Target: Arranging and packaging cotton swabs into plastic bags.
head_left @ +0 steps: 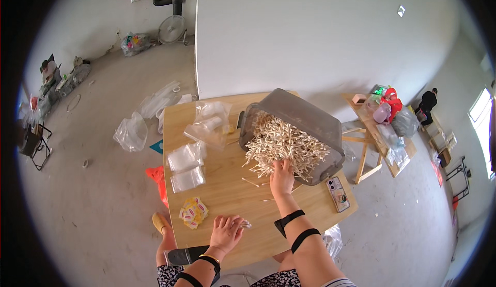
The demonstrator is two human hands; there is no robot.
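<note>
Two hands are in my view, both entering from the lower edge with black straps around the forearms. The right hand (282,177) reaches forward, palm down, fingers spread loosely into the wooden sticks (283,145) that spill from the tipped grey bin (305,115); I cannot tell whether its fingertips pinch any stick, since they are buried in the heap. The left hand (226,233) rests near the front edge of the wooden worktop (227,194), fingers curled around a small bundle of sticks (245,224), whose ends project to its right. The bin lies on its side at the far right of the worktop, opening toward me, its interior largely hidden by sticks. A few loose sticks lie just before it. Clear plastic bags (186,165), small yellow packets (194,212) and a phone (338,193) also lie on the worktop.
</note>
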